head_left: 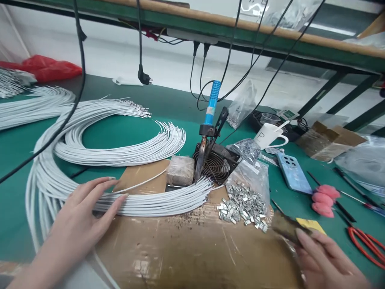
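My left hand (81, 212) lies with fingers stretched out on a curved bundle of white cables (162, 202). My right hand (325, 257), at the lower right, pinches a dark brownish flat piece (285, 226), blurred, so its kind is unclear. Between the hands a pile of small silvery metal parts (245, 204) spills over the brown cardboard (192, 249) from a clear plastic bag (255, 176). Behind the cable ends, a blue-handled soldering iron (212, 102) stands tip down in a holder, beside a greyish block (180, 170).
A black fan (215, 164) sits behind the soldering iron. To the right are a white mug (269, 136), a blue phone (293, 172), a pink soft object (325, 200) and red-handled scissors (367, 245). Black power cords (82, 60) hang in front; more cable coils (33, 106) lie left.
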A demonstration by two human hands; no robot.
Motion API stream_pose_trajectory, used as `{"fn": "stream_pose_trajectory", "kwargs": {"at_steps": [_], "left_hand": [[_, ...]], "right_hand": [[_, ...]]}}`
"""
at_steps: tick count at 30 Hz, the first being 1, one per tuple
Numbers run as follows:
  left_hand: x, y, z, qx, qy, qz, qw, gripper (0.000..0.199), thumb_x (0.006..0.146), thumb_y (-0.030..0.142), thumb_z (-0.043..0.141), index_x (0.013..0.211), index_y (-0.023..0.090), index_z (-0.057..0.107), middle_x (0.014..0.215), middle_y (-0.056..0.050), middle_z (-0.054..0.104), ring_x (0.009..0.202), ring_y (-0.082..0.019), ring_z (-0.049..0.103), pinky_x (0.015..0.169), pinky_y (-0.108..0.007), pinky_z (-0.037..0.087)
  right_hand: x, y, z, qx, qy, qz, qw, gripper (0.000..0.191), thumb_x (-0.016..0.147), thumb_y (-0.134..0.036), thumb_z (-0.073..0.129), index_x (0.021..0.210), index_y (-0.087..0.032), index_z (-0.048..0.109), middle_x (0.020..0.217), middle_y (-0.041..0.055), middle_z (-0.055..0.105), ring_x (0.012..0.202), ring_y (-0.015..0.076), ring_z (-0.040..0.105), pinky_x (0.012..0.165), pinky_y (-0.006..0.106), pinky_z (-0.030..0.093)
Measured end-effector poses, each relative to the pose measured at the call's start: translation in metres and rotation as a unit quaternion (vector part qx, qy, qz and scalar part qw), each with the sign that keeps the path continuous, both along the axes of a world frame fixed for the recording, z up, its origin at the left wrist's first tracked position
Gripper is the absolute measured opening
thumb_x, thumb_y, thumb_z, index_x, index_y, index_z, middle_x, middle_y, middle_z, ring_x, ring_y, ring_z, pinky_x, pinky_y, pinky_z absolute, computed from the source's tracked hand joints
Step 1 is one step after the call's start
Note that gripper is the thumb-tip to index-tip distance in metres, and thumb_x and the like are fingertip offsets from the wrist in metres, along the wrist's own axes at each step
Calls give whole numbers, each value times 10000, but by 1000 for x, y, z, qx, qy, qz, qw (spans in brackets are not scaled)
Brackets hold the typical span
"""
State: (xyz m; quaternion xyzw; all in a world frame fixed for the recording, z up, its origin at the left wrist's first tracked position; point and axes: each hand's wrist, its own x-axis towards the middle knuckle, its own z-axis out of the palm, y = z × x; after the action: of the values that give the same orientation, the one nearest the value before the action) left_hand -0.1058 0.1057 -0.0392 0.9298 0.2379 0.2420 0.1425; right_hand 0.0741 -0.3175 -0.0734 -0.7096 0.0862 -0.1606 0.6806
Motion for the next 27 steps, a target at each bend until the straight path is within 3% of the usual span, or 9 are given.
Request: {"fn": "stream_pose_trajectory", "kwargs": {"at_steps": [2,4,7,11,13,16,22,25,27], "left_hand": [[7,-3,0,-9,-6,3,1000,535,954,610,472,1260,202,634,1262,-130,664,1225,-427,628,1099,-518,442],[14,-11,1,-20,-10,11,1000,530,944,615,488,1281,225,609,1291,-135,649,1206,-438,648,1065,-528,456],[27,-34,6,-56,-17,-5,998,408,937,610,553,1202,316,650,1178,-47,707,1038,-330,728,930,-415,534],[49,-79,16,-263,4,-112,958,324,925,555,651,1133,314,710,818,23,748,734,-184,732,653,-230,577],[65,-96,20,-369,16,-93,925,392,919,554,628,1174,266,703,695,24,715,639,-189,712,576,-247,563],[86,-107,23,-446,14,-45,894,472,835,556,653,1149,212,728,580,33,636,559,-206,651,523,-291,520],[95,-105,22,-448,-25,-28,893,315,799,478,687,989,243,776,761,-23,758,658,-211,680,563,-296,531],[87,-110,19,-363,-76,-61,927,142,870,351,700,974,303,783,727,31,726,568,-152,618,524,-245,508],[81,-114,18,-294,-99,-86,947,166,920,273,672,1032,336,776,804,38,740,596,-134,646,535,-229,505]], "right_hand": [[-13,34,5,28,42,37,998,424,522,-468,988,822,-270,762,953,35,721,852,231,702,738,339,656],[-22,69,12,41,67,100,992,405,570,-458,981,839,-259,753,924,19,746,905,200,729,767,233,644],[-26,114,19,43,84,190,977,320,695,-401,942,895,-257,738,931,14,777,891,175,749,802,201,630],[-26,148,25,47,97,264,958,245,808,-395,865,956,-259,725,971,25,785,902,179,752,792,225,631],[-26,157,30,50,106,293,949,235,826,-397,850,978,-261,733,1006,30,788,891,179,758,768,231,632],[-27,168,42,61,125,289,947,205,837,-387,838,960,-272,723,1014,12,775,890,165,748,732,215,613],[-39,191,52,59,85,215,971,99,868,-312,766,919,-303,682,1055,-15,740,1037,173,699,874,267,577],[-47,195,46,-4,23,166,986,99,896,-274,741,908,-334,663,1077,1,745,1097,237,695,907,398,569],[-50,194,42,-61,-63,162,983,166,917,-207,717,951,-364,676,1009,7,758,1026,261,714,868,449,570]]}}
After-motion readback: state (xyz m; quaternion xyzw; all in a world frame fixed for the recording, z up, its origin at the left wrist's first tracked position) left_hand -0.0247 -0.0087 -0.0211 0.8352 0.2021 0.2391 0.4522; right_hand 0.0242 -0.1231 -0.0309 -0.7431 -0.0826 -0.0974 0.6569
